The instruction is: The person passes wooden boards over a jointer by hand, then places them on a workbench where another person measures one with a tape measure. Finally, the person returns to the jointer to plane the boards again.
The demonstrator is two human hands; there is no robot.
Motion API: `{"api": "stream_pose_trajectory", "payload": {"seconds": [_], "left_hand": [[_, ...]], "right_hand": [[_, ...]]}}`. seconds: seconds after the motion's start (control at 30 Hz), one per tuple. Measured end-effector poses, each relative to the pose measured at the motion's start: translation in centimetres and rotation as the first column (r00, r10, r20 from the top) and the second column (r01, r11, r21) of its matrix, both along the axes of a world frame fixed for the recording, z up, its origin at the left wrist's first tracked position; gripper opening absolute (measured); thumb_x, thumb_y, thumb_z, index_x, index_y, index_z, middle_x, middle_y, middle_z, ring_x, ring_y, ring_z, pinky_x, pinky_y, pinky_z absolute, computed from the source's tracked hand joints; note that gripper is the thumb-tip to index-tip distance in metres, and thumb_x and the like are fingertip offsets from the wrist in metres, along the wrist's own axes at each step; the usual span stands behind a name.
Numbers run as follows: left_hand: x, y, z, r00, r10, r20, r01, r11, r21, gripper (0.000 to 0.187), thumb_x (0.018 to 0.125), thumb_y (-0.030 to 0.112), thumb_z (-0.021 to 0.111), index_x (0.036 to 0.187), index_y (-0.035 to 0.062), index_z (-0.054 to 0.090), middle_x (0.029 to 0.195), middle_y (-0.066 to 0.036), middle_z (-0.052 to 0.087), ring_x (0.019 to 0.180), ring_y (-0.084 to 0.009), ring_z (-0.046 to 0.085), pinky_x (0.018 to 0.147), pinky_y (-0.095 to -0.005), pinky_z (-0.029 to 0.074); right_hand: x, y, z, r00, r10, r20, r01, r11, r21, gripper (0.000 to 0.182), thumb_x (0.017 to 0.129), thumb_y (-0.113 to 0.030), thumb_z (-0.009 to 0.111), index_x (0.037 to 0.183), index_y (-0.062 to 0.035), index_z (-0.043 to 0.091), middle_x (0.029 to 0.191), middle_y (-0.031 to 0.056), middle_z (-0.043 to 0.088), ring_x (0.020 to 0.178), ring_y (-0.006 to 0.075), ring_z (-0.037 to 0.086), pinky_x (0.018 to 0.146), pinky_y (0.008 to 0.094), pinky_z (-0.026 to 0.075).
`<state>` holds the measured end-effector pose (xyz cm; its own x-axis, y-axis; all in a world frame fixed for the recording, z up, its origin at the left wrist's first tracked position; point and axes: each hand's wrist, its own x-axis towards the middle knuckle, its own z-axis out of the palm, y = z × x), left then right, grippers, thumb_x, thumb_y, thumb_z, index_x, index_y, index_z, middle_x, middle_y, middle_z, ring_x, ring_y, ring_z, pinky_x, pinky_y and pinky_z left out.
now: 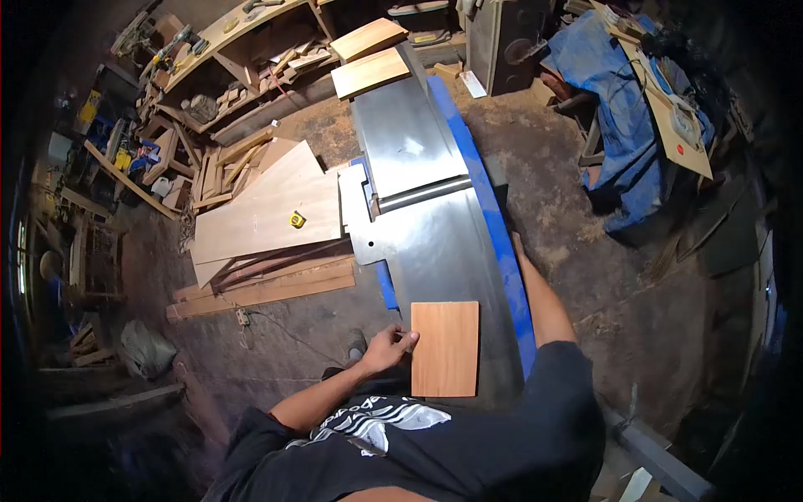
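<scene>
A rectangular wooden board (445, 350) lies flat on the near end of the jointer's metal table (439, 259), close to my body. My left hand (390, 350) is closed on its left edge, with the thumb against the side of the wood. My right arm stretches forward along the outer side of the blue fence (508, 276). Only a sliver of my right hand (518, 244) shows beside the fence; its fingers are hidden. The cutter slot (425, 194) crosses the machine between its two metal tables.
Two more wooden boards (370, 74) rest on the machine's far end. To the left, a yellow tape measure (297, 219) sits on a large plywood sheet (268, 201). Shelves with offcuts (293, 67) stand behind. A blue tarp (606, 109) covers things at the right.
</scene>
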<state>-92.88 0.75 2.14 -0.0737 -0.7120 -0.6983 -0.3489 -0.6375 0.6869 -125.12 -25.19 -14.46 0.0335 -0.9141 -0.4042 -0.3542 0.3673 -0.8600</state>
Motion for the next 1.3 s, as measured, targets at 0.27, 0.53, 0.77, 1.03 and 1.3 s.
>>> {"api": "stream_pose_trajectory", "payload": {"seconds": [0.27, 0.53, 0.77, 1.03, 1.3], "left_hand": [[-0.2, -0.3, 2.0, 0.988, 0.085, -0.126, -0.081, 0.996, 0.040, 0.053, 0.097, 0.043, 0.066, 0.118, -0.0057, 0.059, 0.096, -0.012, 0.069, 0.080, -0.0166, 0.067, 0.071, -0.0316, 0.056], [-1.0, 0.2, 2.8, 0.994, 0.028, 0.101, -0.024, 0.999, -0.042, 0.069, 0.090, 0.047, 0.073, 0.125, -0.0097, 0.053, 0.102, -0.021, 0.067, 0.087, -0.0277, 0.069, 0.081, -0.0380, 0.057], [1.9, -1.2, -0.7, 0.994, -0.093, 0.061, 0.103, 0.977, -0.185, 0.079, 0.088, 0.052, 0.074, 0.136, -0.0064, 0.049, 0.118, -0.025, 0.063, 0.100, -0.0286, 0.066, 0.085, -0.0396, 0.055], [8.8, -3.0, -19.0, 0.817, 0.560, -0.138, -0.444, 0.763, 0.470, 0.052, 0.100, 0.036, 0.048, 0.138, 0.0000, 0.050, 0.137, -0.014, 0.055, 0.122, -0.0344, 0.052, 0.101, -0.0525, 0.046], [11.0, -12.0, -27.4, 0.745, 0.620, -0.246, -0.546, 0.779, 0.310, 0.040, 0.093, 0.034, 0.052, 0.115, 0.0029, 0.064, 0.115, -0.011, 0.058, 0.100, -0.0245, 0.052, 0.085, -0.0441, 0.043]], "right_hand": [[-4.5, 2.0, -0.9, 0.994, 0.106, -0.006, -0.106, 0.994, 0.025, 0.043, 0.100, -0.029, 0.044, 0.110, 0.0057, 0.068, 0.106, 0.0205, 0.071, 0.095, 0.0299, 0.067, 0.085, 0.0412, 0.051], [-5.7, 1.9, 1.9, 0.992, 0.122, -0.021, -0.121, 0.992, 0.045, 0.043, 0.101, -0.030, 0.046, 0.111, 0.0058, 0.068, 0.106, 0.0187, 0.071, 0.094, 0.0281, 0.067, 0.084, 0.0399, 0.051], [0.8, 10.7, 28.4, 0.908, -0.373, -0.189, 0.218, 0.807, -0.548, 0.025, 0.096, -0.013, 0.064, 0.110, 0.0065, 0.068, 0.099, 0.0120, 0.070, 0.089, 0.0186, 0.067, 0.076, 0.0324, 0.052], [13.3, 29.2, 24.3, 0.614, -0.161, -0.773, -0.020, 0.976, -0.219, 0.099, 0.070, -0.031, 0.090, 0.145, 0.0079, 0.038, 0.132, 0.0283, 0.054, 0.123, 0.0400, 0.051, 0.105, 0.0488, 0.041], [17.5, 27.9, 23.4, 0.582, -0.161, -0.797, 0.403, 0.908, 0.111, 0.129, 0.056, -0.040, 0.096, 0.151, 0.0103, 0.025, 0.145, 0.0334, 0.044, 0.138, 0.0447, 0.039, 0.116, 0.0489, 0.032]]}}
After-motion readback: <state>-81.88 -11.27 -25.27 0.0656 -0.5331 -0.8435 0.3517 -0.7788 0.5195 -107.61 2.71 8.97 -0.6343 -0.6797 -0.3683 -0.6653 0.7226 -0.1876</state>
